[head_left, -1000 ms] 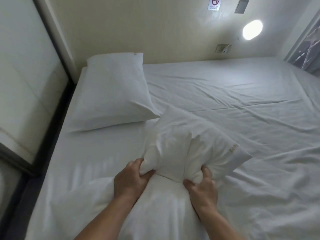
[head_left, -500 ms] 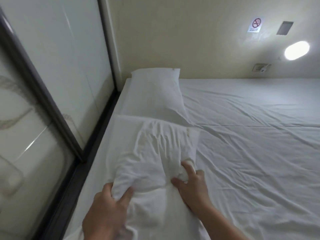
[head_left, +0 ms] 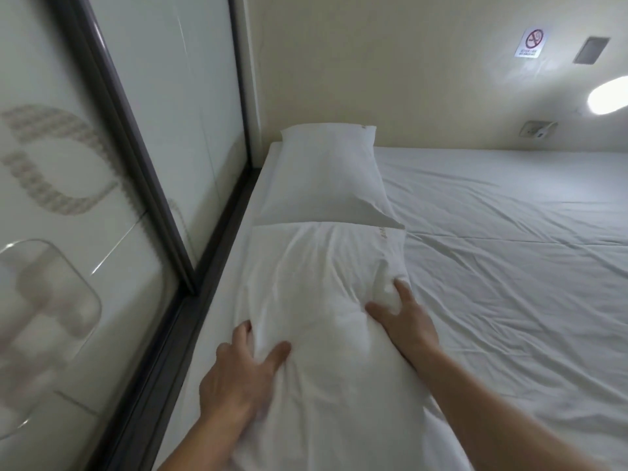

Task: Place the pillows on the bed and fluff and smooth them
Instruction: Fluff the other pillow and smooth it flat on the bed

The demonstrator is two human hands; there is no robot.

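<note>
Two white pillows lie in a row along the left edge of the bed point(head_left: 509, 266). The far pillow point(head_left: 326, 175) is smooth and lies flat against the head wall. The near pillow point(head_left: 323, 266) is creased, and its far edge touches the far pillow. My left hand point(head_left: 238, 379) grips the near pillow's left side, thumb on top. On the pillow's right side, my right hand point(head_left: 402, 321) holds on with thumb and forefinger spread over a bulge of fabric. Its other fingers are hidden.
A frosted glass partition with a dark frame point(head_left: 136, 198) runs close along the bed's left side. The cream wall behind holds a round lamp point(head_left: 608, 96), a socket point(head_left: 537, 129) and a no-smoking sign point(head_left: 531, 42). White wrinkled sheet stretches to the right.
The near pillow has gone from the middle of the bed to the left edge, in line behind the far pillow. Both hands have slid to its sides, fingers more spread.
</note>
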